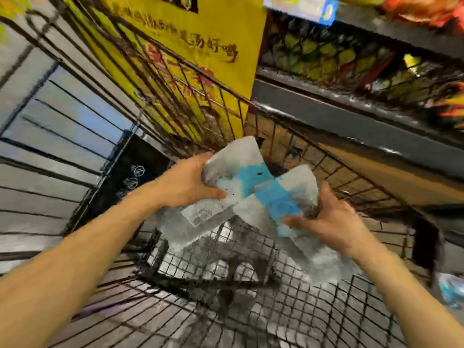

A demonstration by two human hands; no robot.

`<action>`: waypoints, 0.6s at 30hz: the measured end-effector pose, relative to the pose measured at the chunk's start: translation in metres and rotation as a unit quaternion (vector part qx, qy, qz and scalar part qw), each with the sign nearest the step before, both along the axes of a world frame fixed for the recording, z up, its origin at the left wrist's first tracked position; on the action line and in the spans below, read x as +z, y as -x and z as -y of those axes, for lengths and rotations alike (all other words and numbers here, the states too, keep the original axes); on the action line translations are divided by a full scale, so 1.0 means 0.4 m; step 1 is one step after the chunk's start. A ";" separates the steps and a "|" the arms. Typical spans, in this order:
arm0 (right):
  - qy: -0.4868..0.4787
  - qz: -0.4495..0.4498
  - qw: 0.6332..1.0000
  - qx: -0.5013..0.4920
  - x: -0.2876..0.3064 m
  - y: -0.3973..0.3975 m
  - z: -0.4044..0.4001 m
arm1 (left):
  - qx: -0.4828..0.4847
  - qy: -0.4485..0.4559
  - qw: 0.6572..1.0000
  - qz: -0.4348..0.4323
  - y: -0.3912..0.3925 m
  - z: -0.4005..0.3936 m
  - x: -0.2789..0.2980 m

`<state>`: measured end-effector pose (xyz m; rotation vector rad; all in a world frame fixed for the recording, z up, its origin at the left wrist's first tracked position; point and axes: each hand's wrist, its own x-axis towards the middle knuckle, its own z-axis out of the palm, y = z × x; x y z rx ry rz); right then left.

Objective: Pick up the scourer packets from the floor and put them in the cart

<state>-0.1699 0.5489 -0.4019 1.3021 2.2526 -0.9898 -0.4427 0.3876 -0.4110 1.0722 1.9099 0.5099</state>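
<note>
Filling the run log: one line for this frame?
left hand: holds scourer packet | right hand: holds second packet | both packets over cart | not released

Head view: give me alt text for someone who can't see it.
Both hands hold clear scourer packets with blue labels over a wire cart: the left hand grips one packet, the right hand grips another, and the two cross. A yellow sign and blurred stocked shelves stand behind.
</note>
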 end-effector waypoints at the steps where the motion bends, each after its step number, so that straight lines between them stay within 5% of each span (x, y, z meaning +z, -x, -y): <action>1: -0.006 0.029 0.999 0.038 -0.025 0.012 0.006 | -0.044 0.028 0.998 -0.032 0.006 -0.010 -0.030; 5: -0.056 0.135 0.974 0.174 -0.136 0.040 0.021 | -0.216 0.111 0.965 -0.101 0.032 -0.071 -0.125; 10: -0.050 0.161 0.963 0.209 -0.199 0.043 0.003 | -0.350 0.170 0.914 -0.119 0.044 -0.144 -0.175; 18: -0.058 0.173 0.969 0.166 -0.242 0.002 -0.036 | -0.402 0.192 0.882 -0.151 -0.018 -0.238 -0.256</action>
